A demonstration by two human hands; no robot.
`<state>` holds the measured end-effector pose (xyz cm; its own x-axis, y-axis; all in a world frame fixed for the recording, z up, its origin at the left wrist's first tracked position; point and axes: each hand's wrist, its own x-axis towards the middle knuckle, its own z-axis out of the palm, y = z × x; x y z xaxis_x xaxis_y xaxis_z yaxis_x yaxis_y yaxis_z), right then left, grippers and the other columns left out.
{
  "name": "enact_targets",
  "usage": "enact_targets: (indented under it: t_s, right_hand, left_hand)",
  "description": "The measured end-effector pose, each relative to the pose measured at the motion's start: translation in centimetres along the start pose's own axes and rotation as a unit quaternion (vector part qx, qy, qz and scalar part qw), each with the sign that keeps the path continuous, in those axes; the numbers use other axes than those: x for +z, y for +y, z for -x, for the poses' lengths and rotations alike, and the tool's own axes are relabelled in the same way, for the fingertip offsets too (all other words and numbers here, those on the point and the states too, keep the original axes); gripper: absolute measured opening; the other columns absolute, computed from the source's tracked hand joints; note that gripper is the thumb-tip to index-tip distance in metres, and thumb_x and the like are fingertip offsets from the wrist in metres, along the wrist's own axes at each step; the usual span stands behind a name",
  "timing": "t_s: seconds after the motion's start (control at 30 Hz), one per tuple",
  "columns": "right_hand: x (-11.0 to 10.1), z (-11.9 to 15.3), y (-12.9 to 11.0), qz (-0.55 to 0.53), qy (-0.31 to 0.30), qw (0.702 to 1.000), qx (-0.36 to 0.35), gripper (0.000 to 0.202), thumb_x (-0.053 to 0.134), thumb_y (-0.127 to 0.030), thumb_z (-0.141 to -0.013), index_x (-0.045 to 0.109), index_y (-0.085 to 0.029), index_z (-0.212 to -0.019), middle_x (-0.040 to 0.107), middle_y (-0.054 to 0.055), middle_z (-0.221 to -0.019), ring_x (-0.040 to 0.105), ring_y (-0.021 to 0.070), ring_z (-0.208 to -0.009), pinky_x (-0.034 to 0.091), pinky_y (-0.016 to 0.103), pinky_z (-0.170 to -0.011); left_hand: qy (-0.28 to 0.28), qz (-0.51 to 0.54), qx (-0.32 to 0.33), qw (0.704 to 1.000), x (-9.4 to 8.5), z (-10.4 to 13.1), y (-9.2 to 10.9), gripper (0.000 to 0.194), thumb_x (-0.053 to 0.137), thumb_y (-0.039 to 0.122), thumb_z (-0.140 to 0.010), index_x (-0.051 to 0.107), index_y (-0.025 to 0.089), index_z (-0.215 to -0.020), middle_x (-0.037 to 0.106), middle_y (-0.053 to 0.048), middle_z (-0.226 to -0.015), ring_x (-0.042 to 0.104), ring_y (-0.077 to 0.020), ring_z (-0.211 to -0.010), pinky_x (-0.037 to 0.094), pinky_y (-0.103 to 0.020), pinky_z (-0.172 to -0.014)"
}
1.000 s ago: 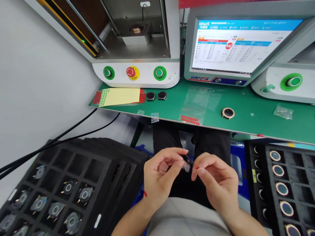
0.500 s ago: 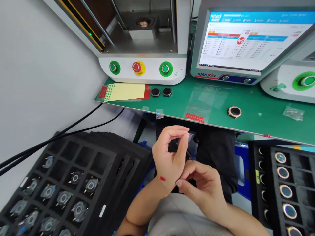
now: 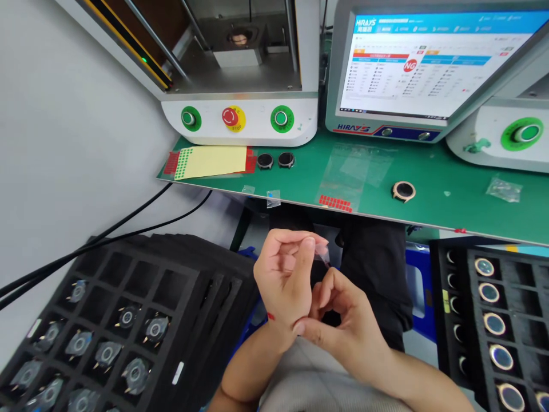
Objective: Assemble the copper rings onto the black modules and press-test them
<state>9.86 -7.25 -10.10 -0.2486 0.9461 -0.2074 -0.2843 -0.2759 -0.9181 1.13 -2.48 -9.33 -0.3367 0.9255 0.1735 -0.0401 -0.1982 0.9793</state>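
Observation:
My left hand (image 3: 283, 274) is raised below the bench edge and pinches a small piece of clear film (image 3: 322, 252) between thumb and forefinger. A tiny red sticker (image 3: 270, 316) sits on that wrist. My right hand (image 3: 343, 326) lies just under and to the right of it, fingers curved and apart. Its thumb touches the left wrist and its forefinger reaches up toward the film. I see nothing held in the right hand.
The green bench (image 3: 429, 200) carries a gold-rimmed round part (image 3: 404, 190), two dark round parts (image 3: 275, 160), sticker sheets (image 3: 210, 161), plastic bags, a test machine (image 3: 240, 117) and a monitor (image 3: 412, 63). Black foam trays of parts stand at left (image 3: 107, 337) and right (image 3: 493, 320).
The red sticker went from my right fingertip to my left wrist. My left hand rose with the film, then dropped slightly. My right hand moved under it against the wrist.

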Motion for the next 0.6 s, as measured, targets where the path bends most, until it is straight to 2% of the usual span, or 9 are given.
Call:
enact_targets:
  t_s: [0.1,0.17,0.23,0.37,0.5,0.6]
  right_hand:
    - [-0.8,0.0,-0.1,0.041,0.022,0.995,-0.089,0.027,0.076,-0.019,-0.075,0.050,-0.022,-0.080,0.058,-0.006,-0.065,0.055,0.0085,-0.056,0.048,0.021,-0.055]
    - [-1.4,-0.1,-0.5,0.100,0.079,0.976,-0.175,0.017,0.071,-0.015,-0.080,0.057,-0.022,-0.088,0.059,-0.004,-0.070,0.057,0.0096,-0.061,0.050,0.022,-0.059]
    - [-2.0,-0.2,-0.9,0.137,0.126,0.956,-0.225,0.018,0.066,-0.010,-0.082,0.062,-0.022,-0.096,0.061,-0.003,-0.072,0.058,0.0098,-0.064,0.051,0.021,-0.060]
    - [-2.3,-0.7,-1.7,0.137,0.126,0.956,-0.226,0.021,0.065,-0.010,-0.084,0.065,-0.022,-0.102,0.063,-0.002,-0.072,0.059,0.0103,-0.063,0.052,0.021,-0.057]
    - [-2.2,-0.9,-2.0,0.136,0.133,0.962,-0.197,0.010,0.066,-0.011,-0.085,0.068,-0.020,-0.085,0.065,0.000,-0.071,0.058,0.0098,-0.058,0.049,0.022,-0.053]
    - [-2.3,-0.8,-2.2,0.124,0.137,0.965,-0.187,0.010,0.065,-0.013,-0.087,0.068,-0.019,-0.081,0.064,0.000,-0.067,0.057,0.0097,-0.055,0.047,0.022,-0.051]
  left_hand:
    - [-0.014,0.014,0.011,1.000,0.1,0.4,0.2,0.005,0.061,0.015,-0.092,0.062,0.018,-0.089,0.074,0.002,-0.078,0.071,-0.0072,-0.069,0.058,-0.015,-0.067]
    - [-0.026,0.016,0.021,0.999,0.0,0.7,0.4,0.005,0.062,0.014,-0.092,0.062,0.019,-0.090,0.075,0.002,-0.078,0.072,-0.0077,-0.070,0.058,-0.015,-0.068]
    - [-0.033,0.017,0.023,0.999,-0.1,0.8,0.4,0.006,0.062,0.014,-0.091,0.062,0.019,-0.090,0.076,0.002,-0.079,0.072,-0.0082,-0.072,0.058,-0.016,-0.069]
    - [-0.043,0.021,0.016,0.999,-0.2,1.1,0.4,0.007,0.063,0.013,-0.091,0.063,0.020,-0.091,0.077,0.002,-0.080,0.072,-0.0090,-0.073,0.059,-0.018,-0.070]
    - [-0.057,0.014,-0.002,0.998,-0.4,1.3,0.5,0.006,0.064,0.014,-0.090,0.064,0.020,-0.090,0.077,0.000,-0.079,0.073,-0.0113,-0.071,0.060,-0.020,-0.067]
    - [-0.086,0.049,-0.032,0.995,-0.7,1.2,0.6,0.008,0.069,0.017,-0.086,0.063,0.020,-0.091,0.077,-0.001,-0.079,0.073,-0.0132,-0.071,0.061,-0.021,-0.065]
